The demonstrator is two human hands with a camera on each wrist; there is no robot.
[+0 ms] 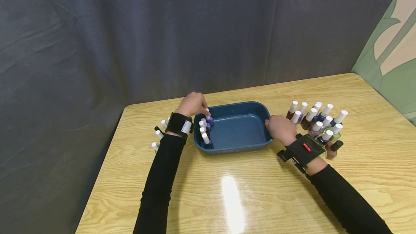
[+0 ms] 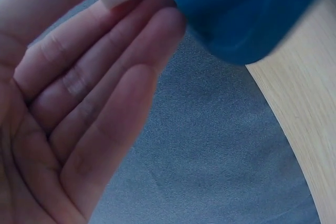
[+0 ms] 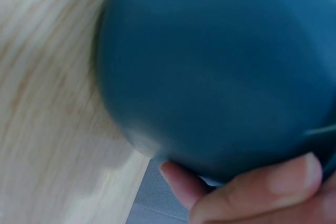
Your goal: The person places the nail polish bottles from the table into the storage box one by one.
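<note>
We see a blue plastic tub (image 1: 238, 127) standing on the wooden bench (image 1: 247, 194), and inside it, along its left wall, a short row of nail polish bottles (image 1: 204, 134) with white caps. Our left hand (image 1: 193, 104) is at this row; its grip pinches the white cap of a purple nail polish bottle (image 1: 209, 119) between thumb and fingertips, while the other fingers (image 2: 105, 108) stay nearly straight. Our right hand (image 1: 280, 128) holds the right rim of the tub, with the fingers (image 3: 252, 192) curled around the edge. Just beside this hand a dense group of bottles (image 1: 320, 124) stands on the bench. A few more bottles (image 1: 159, 133) stand behind our left wrist.
</note>
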